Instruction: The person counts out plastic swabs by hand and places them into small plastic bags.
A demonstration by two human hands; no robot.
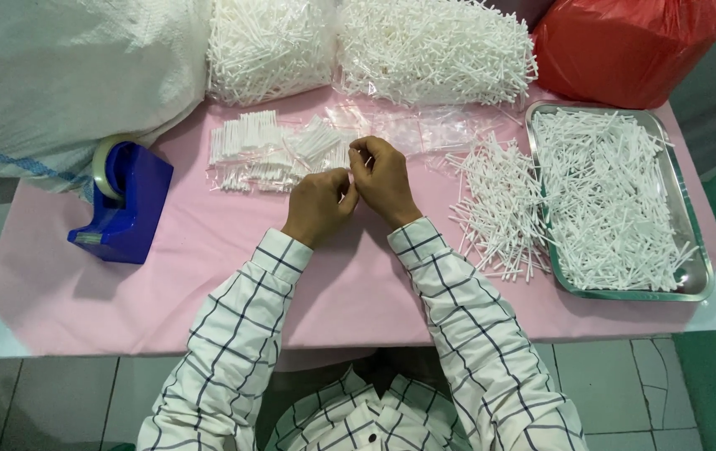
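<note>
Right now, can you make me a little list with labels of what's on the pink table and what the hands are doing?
Table: pink table
Left hand: left hand, fingers pinched together, touching the right hand; what it pinches is too small to tell
Right hand: right hand, fingers curled, pinching at the same spot
Just behind the hands: small clear packets of white sticks
Right side: metal tray full of white sticks
Beside the tray: loose pile of sticks
Left side: blue tape dispenser
Back: big bags of white sticks, red bag
</note>
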